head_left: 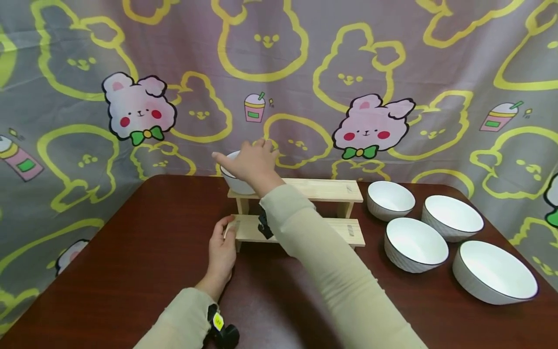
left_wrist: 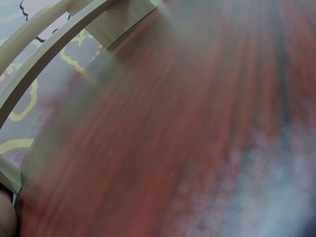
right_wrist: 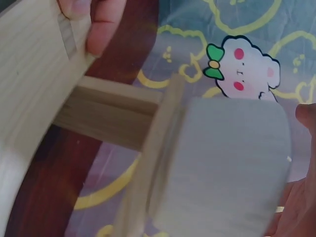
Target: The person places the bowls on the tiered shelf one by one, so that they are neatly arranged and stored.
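Note:
A two-tier wooden rack (head_left: pixel 322 189) stands on the table. On the left end of its upper board sits a white bowl (head_left: pixel 237 184), upright and partly covered by my right hand (head_left: pixel 255 162). That hand is spread over the bowl's top; in the right wrist view its thumb (right_wrist: pixel 306 114) shows just apart from the rim. My left hand (head_left: pixel 222 249) grips the left end of the lower board (head_left: pixel 253 229), with thumb and finger at its edge in the right wrist view. The left wrist view shows mostly blurred tabletop and part of the rack (left_wrist: pixel 54 39).
Right of the rack stand several white bowls with dark rims: a small one (head_left: pixel 391 198), two more (head_left: pixel 453 215) (head_left: pixel 415 242) and a wide one (head_left: pixel 494 271) nearest the table's right edge. A patterned curtain (head_left: pixel 296 63) hangs behind the brown table (head_left: pixel 131 252).

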